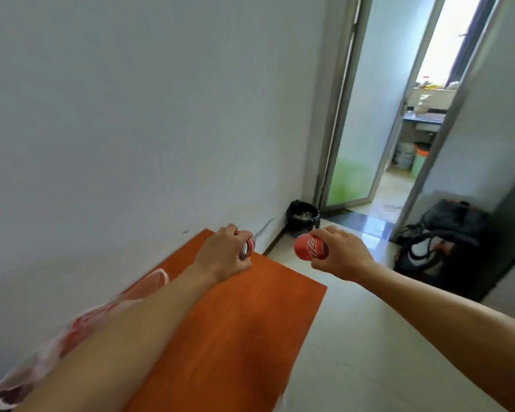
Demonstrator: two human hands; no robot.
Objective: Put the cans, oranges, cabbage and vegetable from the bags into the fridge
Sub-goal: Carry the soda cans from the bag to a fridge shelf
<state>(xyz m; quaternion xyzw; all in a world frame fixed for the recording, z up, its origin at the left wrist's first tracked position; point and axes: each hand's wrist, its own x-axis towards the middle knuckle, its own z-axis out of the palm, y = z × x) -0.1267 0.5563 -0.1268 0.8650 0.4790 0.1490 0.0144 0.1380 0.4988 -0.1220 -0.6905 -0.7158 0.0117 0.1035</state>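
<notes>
Left hand (pixel 223 257): fingers curled round a red can (pixel 248 247). Right hand (pixel 344 253): fingers and thumb grip second can (pixel 309 247), its base protruding past fingertips.

Red can (pixel 309 247) in right hand (pixel 341 254): white cursive brand script, partly covered, unreadable; other can (pixel 248 248) in left hand (pixel 223 254), nothing legible.

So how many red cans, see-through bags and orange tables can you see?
red cans: 2
see-through bag: 1
orange table: 1
Total: 4
</notes>
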